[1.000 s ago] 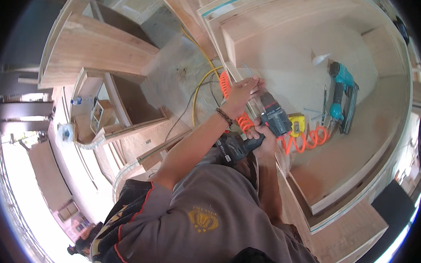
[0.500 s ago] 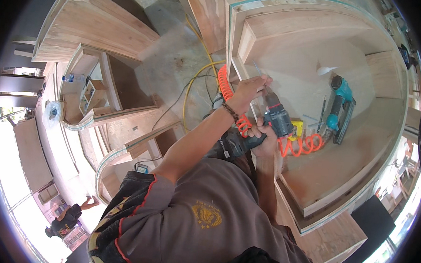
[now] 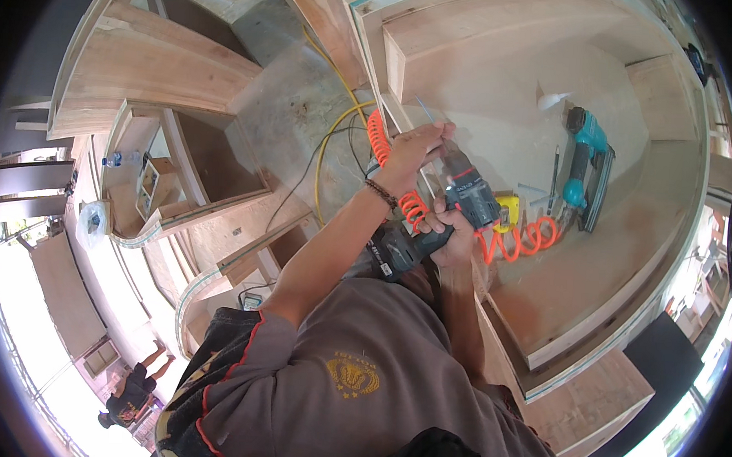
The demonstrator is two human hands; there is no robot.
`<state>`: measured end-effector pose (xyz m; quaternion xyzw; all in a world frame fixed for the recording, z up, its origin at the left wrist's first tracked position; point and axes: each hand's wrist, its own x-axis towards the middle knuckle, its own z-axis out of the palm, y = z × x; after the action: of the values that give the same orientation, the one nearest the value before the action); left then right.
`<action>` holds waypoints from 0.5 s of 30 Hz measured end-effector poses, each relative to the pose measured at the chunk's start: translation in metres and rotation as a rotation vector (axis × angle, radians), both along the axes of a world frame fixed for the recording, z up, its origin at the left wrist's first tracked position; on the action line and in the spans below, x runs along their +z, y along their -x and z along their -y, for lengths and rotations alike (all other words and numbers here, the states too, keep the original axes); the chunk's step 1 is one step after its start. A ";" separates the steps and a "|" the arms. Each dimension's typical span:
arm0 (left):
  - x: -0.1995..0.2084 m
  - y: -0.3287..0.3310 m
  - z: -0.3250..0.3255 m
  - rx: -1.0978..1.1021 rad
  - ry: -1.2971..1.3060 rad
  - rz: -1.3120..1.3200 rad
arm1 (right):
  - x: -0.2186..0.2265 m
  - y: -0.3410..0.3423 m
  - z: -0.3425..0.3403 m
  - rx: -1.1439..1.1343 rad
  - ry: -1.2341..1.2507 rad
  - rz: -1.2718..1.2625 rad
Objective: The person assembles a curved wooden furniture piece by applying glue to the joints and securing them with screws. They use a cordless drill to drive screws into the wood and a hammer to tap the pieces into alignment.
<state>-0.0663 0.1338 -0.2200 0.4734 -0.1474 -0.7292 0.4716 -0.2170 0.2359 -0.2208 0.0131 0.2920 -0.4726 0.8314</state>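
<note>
My right hand (image 3: 457, 236) is wrapped around the grip of a dark cordless drill (image 3: 473, 196), whose battery end lies near my body. At the drill's front, my left hand (image 3: 416, 151) is closed, its fingers pinched around the thin drill bit (image 3: 423, 108), which sticks out past them. Exactly how the fingertips touch it is hidden. Both hands are over the near edge of a curved wooden cabinet frame (image 3: 509, 312). Beside the drill, inside the frame, is a yellow tape measure (image 3: 507, 214), with an orange coiled air hose (image 3: 519, 245) next to it.
A teal nail gun (image 3: 581, 168), a dark pencil-like stick (image 3: 554, 179) and a white nozzle bottle (image 3: 554, 99) lie on the frame's panel. A yellow hose (image 3: 324, 149) crosses the floor. More wooden cabinets (image 3: 168, 167) stand at left. Another person (image 3: 134, 394) is far off, lower left.
The view has shifted slightly, so the frame and tools sit a little further left. Both hands keep their hold on the drill and its bit.
</note>
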 end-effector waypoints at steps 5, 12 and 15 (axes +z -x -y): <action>0.001 -0.002 0.000 -0.010 -0.003 -0.013 | -0.012 0.003 -0.001 0.011 0.007 0.025; 0.012 -0.002 0.001 -0.021 -0.024 0.001 | 0.000 0.000 0.001 -0.006 -0.050 -0.030; 0.005 -0.003 0.001 -0.036 0.007 -0.008 | -0.001 0.000 0.000 0.006 -0.039 -0.025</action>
<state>-0.0630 0.1327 -0.2151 0.4660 -0.1564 -0.7388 0.4609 -0.2175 0.2355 -0.2213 0.0223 0.3117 -0.4647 0.8285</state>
